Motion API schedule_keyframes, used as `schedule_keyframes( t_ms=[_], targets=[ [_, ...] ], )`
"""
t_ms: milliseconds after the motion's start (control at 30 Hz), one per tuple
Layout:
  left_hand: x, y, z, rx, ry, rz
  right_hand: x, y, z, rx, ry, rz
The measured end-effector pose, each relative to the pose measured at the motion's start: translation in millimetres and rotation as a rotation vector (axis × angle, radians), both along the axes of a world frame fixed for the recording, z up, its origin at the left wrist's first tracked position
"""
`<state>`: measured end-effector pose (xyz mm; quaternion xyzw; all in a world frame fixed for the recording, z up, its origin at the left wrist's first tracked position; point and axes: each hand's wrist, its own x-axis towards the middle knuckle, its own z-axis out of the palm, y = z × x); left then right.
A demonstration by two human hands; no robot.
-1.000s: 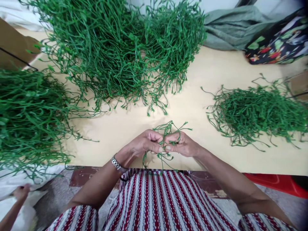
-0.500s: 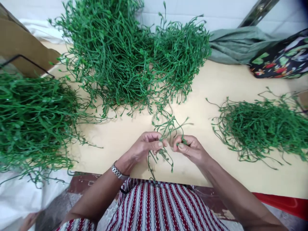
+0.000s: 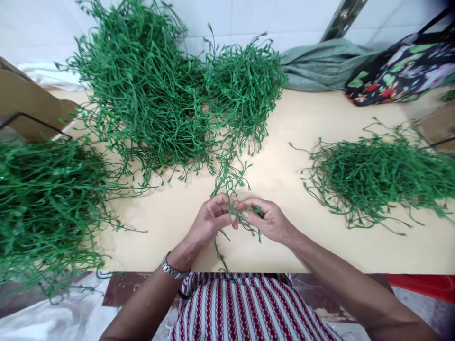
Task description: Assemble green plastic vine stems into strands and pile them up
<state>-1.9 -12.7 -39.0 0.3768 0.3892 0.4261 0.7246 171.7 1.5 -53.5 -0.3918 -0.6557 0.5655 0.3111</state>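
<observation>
Near the front edge of the table, my left hand (image 3: 216, 216) pinches a few thin green plastic stems (image 3: 231, 182) with forked tips. Close against it, my right hand (image 3: 266, 219) is closed on stems too, their green ends poking out between thumb and fingers. The fingertips of both hands almost meet around the stems. Some stems hang below the hands toward the table edge. Beyond the hands, the held stems run up near a large heap of the same green stems (image 3: 152, 104). Exactly how many stems each hand grips is hidden by the fingers.
Another pile of stems (image 3: 46, 203) lies at the left, overhanging the front edge, and a smaller one (image 3: 377, 180) at the right. Brown cardboard (image 3: 31, 104) stands far left. A grey-green cloth (image 3: 320, 66) and a floral bag (image 3: 401, 71) lie at the back right.
My right hand has come in toward the left, closing the gap between my hands at the stems. The whole view has shifted slightly.
</observation>
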Motion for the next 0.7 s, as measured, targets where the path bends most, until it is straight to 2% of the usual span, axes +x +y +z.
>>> schedule_keyframes(
  t_ms=[200, 300, 500, 700],
  targets=[
    [1.6, -1.9, 6.4, 0.031, 0.041, -0.029, -0.3, 1.5, 2.6, 0.304, -0.009, -0.019],
    [4.3, -2.8, 9.3, 0.018, 0.098, 0.017, -0.6, 0.3, 4.3, 0.367, -0.043, -0.023],
    [7.1, -6.5, 7.6, -0.018, 0.168, 0.069, -1.2, -2.9, 5.3, 0.323, -0.055, 0.018],
    [15.2, -10.5, 4.2, 0.026, 0.201, 0.192, -4.0, -2.7, 1.0, 0.119, -0.002, 0.009]
  ],
)
